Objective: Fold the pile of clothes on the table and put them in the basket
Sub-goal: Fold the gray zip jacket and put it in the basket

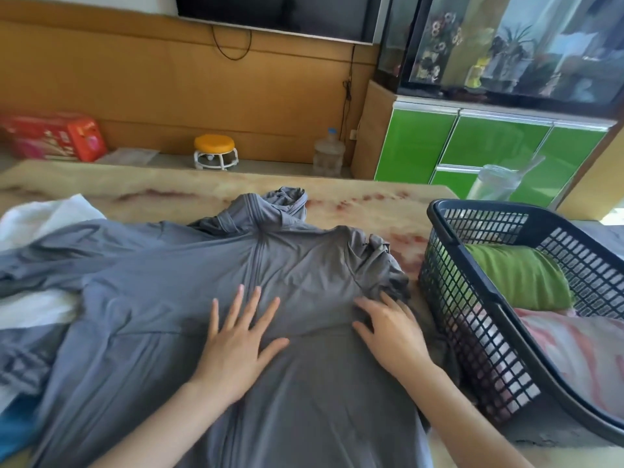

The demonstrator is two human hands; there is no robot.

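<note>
Inside black basket (472,298), green cloth (520,278), pink cloth (574,349).

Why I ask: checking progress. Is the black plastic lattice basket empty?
No, the basket holds a green garment and a pink-white one.

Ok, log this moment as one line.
step: fold grey jacket, spread on table | left hand: flat on jacket | right hand: flat by bunched sleeve | basket: right, green cloth, pink cloth inside | pile: left, unfolded

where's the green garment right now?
Head view, right side: the green garment lies inside the black basket, toward its far end, beside a pink-and-white cloth nearer the camera. The basket sits right of the grey jacket.
</note>
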